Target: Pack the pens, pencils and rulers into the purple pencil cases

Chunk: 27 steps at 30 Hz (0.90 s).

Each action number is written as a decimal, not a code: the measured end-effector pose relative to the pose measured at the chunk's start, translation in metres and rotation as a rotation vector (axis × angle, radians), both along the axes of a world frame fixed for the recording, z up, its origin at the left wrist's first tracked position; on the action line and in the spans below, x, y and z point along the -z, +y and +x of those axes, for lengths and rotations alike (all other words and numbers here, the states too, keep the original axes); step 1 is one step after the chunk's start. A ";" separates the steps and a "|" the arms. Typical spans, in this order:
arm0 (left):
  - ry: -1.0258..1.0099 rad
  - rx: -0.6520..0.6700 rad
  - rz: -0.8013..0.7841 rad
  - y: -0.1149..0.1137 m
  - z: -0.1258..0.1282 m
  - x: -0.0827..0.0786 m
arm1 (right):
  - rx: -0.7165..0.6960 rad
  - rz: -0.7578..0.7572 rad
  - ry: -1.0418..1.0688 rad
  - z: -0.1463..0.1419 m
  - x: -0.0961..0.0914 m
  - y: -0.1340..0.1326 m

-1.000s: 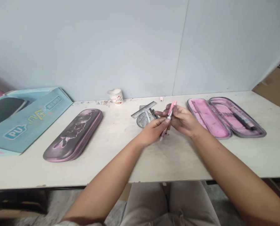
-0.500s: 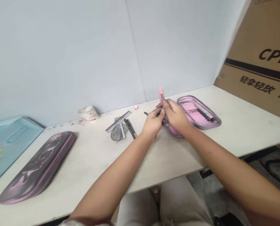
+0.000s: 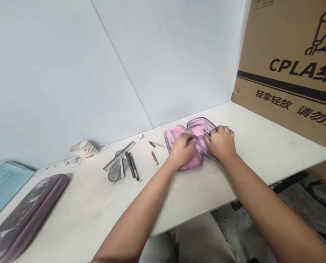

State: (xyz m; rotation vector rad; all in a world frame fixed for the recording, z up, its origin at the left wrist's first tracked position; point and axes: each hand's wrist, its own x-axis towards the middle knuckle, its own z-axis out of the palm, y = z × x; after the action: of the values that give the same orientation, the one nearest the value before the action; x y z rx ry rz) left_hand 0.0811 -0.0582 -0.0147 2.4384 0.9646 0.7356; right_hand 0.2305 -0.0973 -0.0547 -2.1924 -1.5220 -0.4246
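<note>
A pen (image 3: 207,134) is pinched in the curled fingers of the left hand (image 3: 182,148) and right hand (image 3: 221,143) over the open pink pencil case (image 3: 175,137); if released askew, it could be sent rolling onto the table (image 3: 261,146)

1. The pencil case (image 3: 171,137) is laid open and flat on the counter (image 3: 97,204), toward its right end and near the back wall.
2. Both halves are turned upward and joined side by side along the long hinge.
3. Each half is long with rounded ends, lined in pink and bordered by a grey-purple zip edge.
4. A slim dark pen (image 3: 207,134) is seen over the right half; most of its length is hidden.
</note>
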 end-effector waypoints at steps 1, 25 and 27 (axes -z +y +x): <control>0.002 -0.028 -0.001 0.001 -0.013 -0.004 | -0.004 -0.012 -0.017 0.000 0.000 -0.001; -0.067 -0.490 0.116 0.005 -0.169 0.036 | -0.403 -0.269 -0.163 -0.194 -0.025 0.087; -0.240 -0.495 0.003 0.011 -0.167 0.039 | -0.430 -0.198 -0.141 -0.194 -0.026 0.081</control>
State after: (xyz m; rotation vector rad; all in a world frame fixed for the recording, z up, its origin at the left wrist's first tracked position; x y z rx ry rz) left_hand -0.0857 -0.0471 -0.0534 2.0607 1.4809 1.1603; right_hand 0.0365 -0.0162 -0.0283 -1.9235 -2.1288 -0.3020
